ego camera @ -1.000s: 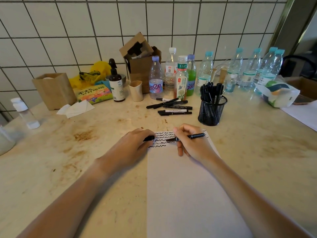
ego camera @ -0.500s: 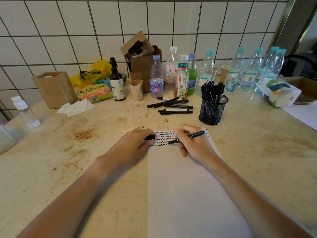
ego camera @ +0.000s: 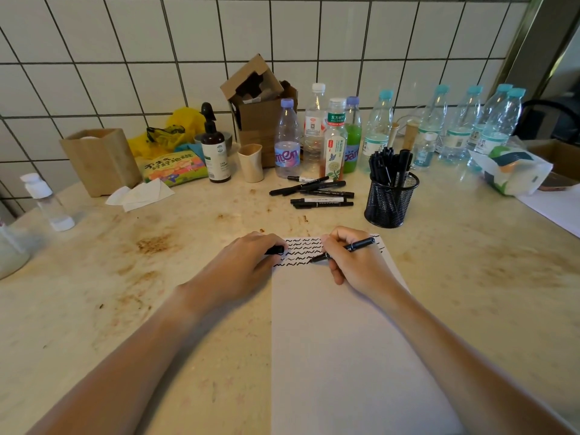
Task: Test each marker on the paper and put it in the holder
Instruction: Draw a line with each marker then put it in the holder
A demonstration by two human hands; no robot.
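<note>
A white sheet of paper (ego camera: 339,340) lies in front of me, its top edge covered with rows of black squiggles. My right hand (ego camera: 354,262) grips a black marker (ego camera: 357,246) with its tip touching the paper at the end of the lowest row. My left hand (ego camera: 244,265) rests at the paper's top left corner, closed on the marker's black cap (ego camera: 276,250). Several capped black markers (ego camera: 317,194) lie loose on the counter beyond. A black mesh holder (ego camera: 390,202) to their right stands with several markers in it.
Many plastic bottles (ego camera: 332,139) line the tiled wall, with a brown pump bottle (ego camera: 215,152), a beige cup (ego camera: 251,163), an open cardboard box (ego camera: 257,108) and a snack bag (ego camera: 174,166). A wooden box (ego camera: 100,160) and tissues (ego camera: 141,194) lie left; a wrapped packet (ego camera: 511,171) right.
The marker tip has shifted slightly down and left to the end of the lowest squiggle row. My left hand has stayed in place with the cap.
</note>
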